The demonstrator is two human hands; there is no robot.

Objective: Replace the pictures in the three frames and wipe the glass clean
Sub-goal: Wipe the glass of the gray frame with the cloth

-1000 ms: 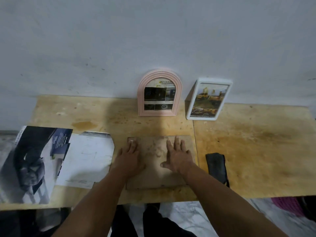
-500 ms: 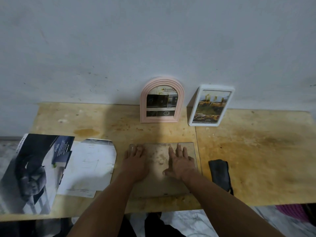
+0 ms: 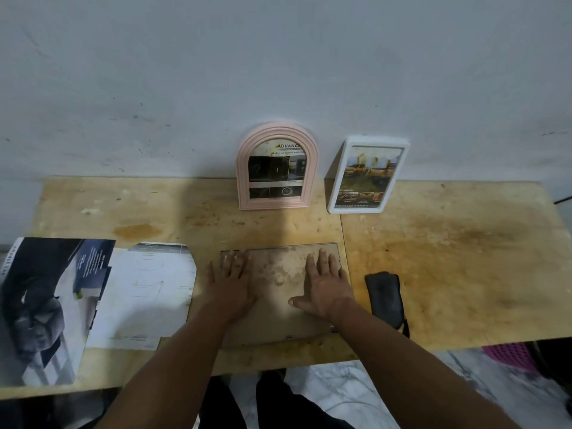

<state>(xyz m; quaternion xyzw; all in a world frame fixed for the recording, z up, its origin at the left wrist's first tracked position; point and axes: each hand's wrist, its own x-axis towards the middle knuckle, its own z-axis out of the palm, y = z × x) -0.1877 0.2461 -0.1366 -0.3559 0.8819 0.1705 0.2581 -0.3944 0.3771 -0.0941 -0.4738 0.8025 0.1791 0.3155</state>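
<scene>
1. The desk [image 3: 448, 258] is bare plywood, yellowed and blotched with brown stains, and a seam runs front to back just right of its middle. Its far edge meets a grey, scuffed wall [image 3: 278, 72].
2. A stained glass pane [image 3: 278, 274] lies flat on the desk at the near middle.
3. The left hand [image 3: 230, 286] rests palm down on the pane's left part, and its fingers are straight.
4. The right hand [image 3: 325, 286] lies flat on the pane's right part; its fingers are straight and the thumb is spread.
5. A pink arched frame [image 3: 276, 166] and a white rectangular frame [image 3: 368, 174] stand against the wall, side by side, each with a picture in it.
6. A dark cloth [image 3: 385, 297] lies just right of the pane.
7. A white printed sheet [image 3: 145, 295] and a dark magazine [image 3: 46, 305] lie at the desk's left end.
8. Below the near edge, marbled floor [image 3: 356, 388] and a pink basket [image 3: 510, 357] show.
</scene>
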